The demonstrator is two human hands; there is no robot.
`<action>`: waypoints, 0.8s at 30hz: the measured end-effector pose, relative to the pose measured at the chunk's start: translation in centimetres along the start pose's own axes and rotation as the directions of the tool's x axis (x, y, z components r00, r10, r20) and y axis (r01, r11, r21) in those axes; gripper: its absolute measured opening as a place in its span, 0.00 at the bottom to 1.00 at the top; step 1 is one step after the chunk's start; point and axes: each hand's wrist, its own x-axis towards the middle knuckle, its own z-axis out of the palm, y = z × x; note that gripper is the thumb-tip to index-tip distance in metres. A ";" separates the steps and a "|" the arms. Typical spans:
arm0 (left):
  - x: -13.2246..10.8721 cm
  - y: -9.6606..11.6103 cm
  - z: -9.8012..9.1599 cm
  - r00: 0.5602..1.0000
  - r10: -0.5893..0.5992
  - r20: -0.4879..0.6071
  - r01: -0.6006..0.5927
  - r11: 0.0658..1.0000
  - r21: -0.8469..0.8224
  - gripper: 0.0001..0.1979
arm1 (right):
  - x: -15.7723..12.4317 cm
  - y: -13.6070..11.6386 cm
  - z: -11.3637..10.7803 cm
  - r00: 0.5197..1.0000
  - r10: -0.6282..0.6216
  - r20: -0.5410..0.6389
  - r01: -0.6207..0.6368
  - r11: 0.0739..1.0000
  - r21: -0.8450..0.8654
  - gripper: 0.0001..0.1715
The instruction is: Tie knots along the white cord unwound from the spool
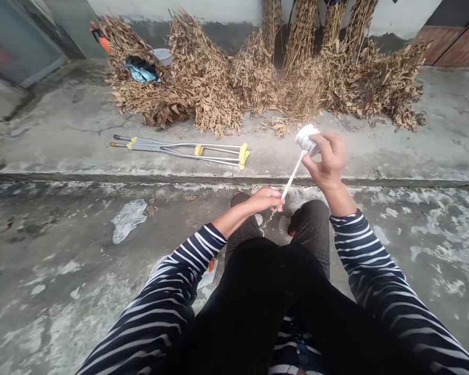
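My right hand [330, 159] is raised on the right, its fingers closed around a white spool [307, 137]. A flat bundle of white cord [295, 174] stretches from the spool down to the left. Lower, between my knees, my left hand [266, 200] pinches that cord between thumb and fingers. A thin loose end hangs beneath the left hand toward the ground by my feet. The right fingers are slightly blurred and hide part of the spool.
A pair of crutches [180, 149] with yellow pads lies on the concrete step [82, 125]. Dried plant bundles [214, 78] lean along the wall. A crumpled clear plastic bag [128, 220] lies on the ground at left. A white and orange packet [208, 275] is beside my left leg.
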 end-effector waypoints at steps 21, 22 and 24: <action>3.7 -5.4 -3.3 0.961 -0.083 -0.264 0.101 0.993 0.056 0.07 | 2.5 -1.2 -1.3 0.979 -0.141 0.146 0.153 0.986 -0.073 0.23; 3.8 -4.6 -3.6 0.961 -0.050 -0.271 0.075 0.994 0.082 0.06 | 3.0 -1.1 -1.5 0.980 -0.151 0.131 0.162 0.983 -0.082 0.23; 3.9 -2.6 -4.2 0.947 0.059 -0.316 -0.003 0.984 0.176 0.12 | 4.0 -1.1 -1.9 0.980 -0.175 0.098 0.185 0.978 -0.100 0.22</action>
